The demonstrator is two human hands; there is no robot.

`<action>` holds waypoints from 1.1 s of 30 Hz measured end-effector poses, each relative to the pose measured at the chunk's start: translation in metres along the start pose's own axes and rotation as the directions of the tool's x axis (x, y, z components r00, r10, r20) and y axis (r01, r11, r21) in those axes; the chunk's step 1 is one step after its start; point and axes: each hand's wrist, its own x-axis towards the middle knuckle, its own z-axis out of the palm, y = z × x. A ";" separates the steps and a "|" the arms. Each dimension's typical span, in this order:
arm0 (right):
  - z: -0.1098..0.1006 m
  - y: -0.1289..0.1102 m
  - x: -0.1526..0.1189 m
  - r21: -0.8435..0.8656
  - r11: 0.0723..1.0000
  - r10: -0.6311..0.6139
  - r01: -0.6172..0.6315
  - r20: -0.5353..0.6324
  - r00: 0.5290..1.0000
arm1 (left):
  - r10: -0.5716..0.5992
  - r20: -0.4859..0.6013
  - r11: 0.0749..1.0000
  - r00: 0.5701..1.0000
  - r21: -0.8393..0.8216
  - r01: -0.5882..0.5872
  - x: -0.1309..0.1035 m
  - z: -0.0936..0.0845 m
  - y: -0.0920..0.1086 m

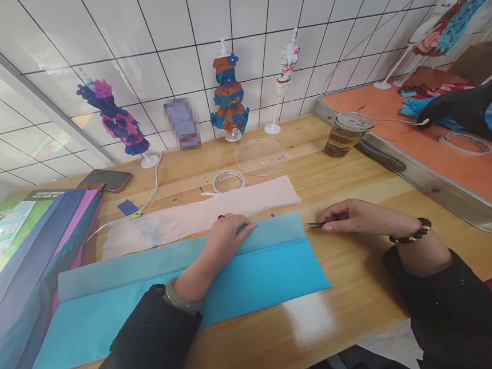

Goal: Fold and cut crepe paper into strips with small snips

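A long sheet of blue tissue paper (262,275) lies across the wooden table, its far edge folded over in a paler strip. My left hand (225,241) presses on the folded strip, fingers bent and thumb close to them, partly hiding the paper beneath. To the right, my right hand (350,217) is closed on small dark scissors (314,225). Their thin points reach the right end of the folded strip; the handles are hidden by the fingers. Just beyond the blue sheet lies a pale pink paper strip (264,198).
Behind the strips are a roll of tape (228,173), a clear plastic disc (262,173) and a lidded cup (341,141). Decorated figures on stands (231,102) line the tiled wall. Folded coloured papers (42,265) and a phone (108,179) are at left; an orange-topped surface (418,135) is at right.
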 end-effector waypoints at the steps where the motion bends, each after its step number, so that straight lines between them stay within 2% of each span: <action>1: 0.000 0.002 0.001 -0.005 1.000 0.007 -0.007 -0.034 0.999 | 0.009 0.001 1.000 1.000 0.003 -0.009 0.000 0.000 0.000; 3: 0.000 0.007 0.004 -0.049 0.998 0.030 -0.038 -0.151 0.988 | 0.025 0.005 1.000 1.000 0.014 -0.026 0.000 0.001 -0.001; 6: 0.000 0.020 0.009 -0.200 0.974 0.033 -0.109 -0.349 0.937 | 0.051 0.009 0.998 0.999 0.041 -0.051 0.000 0.001 -0.002; 8: 0.001 0.026 0.013 -0.304 0.948 -0.046 -0.091 -0.417 0.908 | 0.076 0.010 0.994 0.997 0.077 -0.077 -0.001 0.001 -0.002; 10: 0.005 0.025 0.016 -0.372 0.928 -0.169 -0.021 -0.470 0.867 | 0.106 0.023 0.983 0.994 0.145 -0.109 0.000 0.001 -0.001; 12: 0.014 0.015 0.018 -0.361 0.931 -0.247 0.060 -0.499 0.830 | 0.144 0.043 0.962 0.989 0.229 -0.150 0.000 0.002 0.002; 13: 0.020 0.009 0.018 -0.316 0.943 -0.254 0.100 -0.494 0.832 | 0.162 0.051 0.948 0.985 0.271 -0.170 0.000 0.002 0.004; 16: 0.041 -0.014 0.021 -0.162 0.968 -0.238 0.191 -0.357 0.903 | 0.193 0.072 0.907 0.979 0.367 -0.206 -0.004 0.000 0.010; 19: 0.055 -0.027 0.023 -0.170 0.973 -0.198 0.155 -0.276 0.941 | 0.191 0.113 0.888 0.975 0.403 -0.220 -0.015 -0.013 0.008; 22: 0.060 -0.027 0.026 -0.209 0.971 -0.168 0.115 -0.260 0.951 | 0.127 0.164 0.887 0.978 0.423 -0.186 -0.039 -0.041 -0.007; 24: 0.060 -0.024 0.028 -0.233 0.964 -0.184 0.127 -0.244 0.952 | 0.031 0.168 0.898 0.985 0.429 -0.101 -0.062 -0.064 -0.023; 28: 0.057 -0.023 0.028 -0.259 0.958 -0.185 0.123 -0.231 0.955 | -0.159 0.066 0.909 0.985 0.399 0.120 -0.118 -0.107 -0.051; 30: 0.057 -0.023 0.027 -0.276 0.951 -0.203 0.142 -0.205 0.958 | -0.226 0.020 0.899 0.974 0.389 0.201 -0.145 -0.121 -0.057; 32: 0.057 -0.022 0.027 -0.297 0.935 -0.248 0.194 -0.158 0.956 | -0.246 -0.023 0.899 0.969 0.367 0.237 -0.170 -0.127 -0.059; 33: 0.058 -0.021 0.027 -0.309 0.929 -0.266 0.203 -0.177 0.947 | -0.254 -0.042 0.896 0.966 0.367 0.251 -0.181 -0.127 -0.058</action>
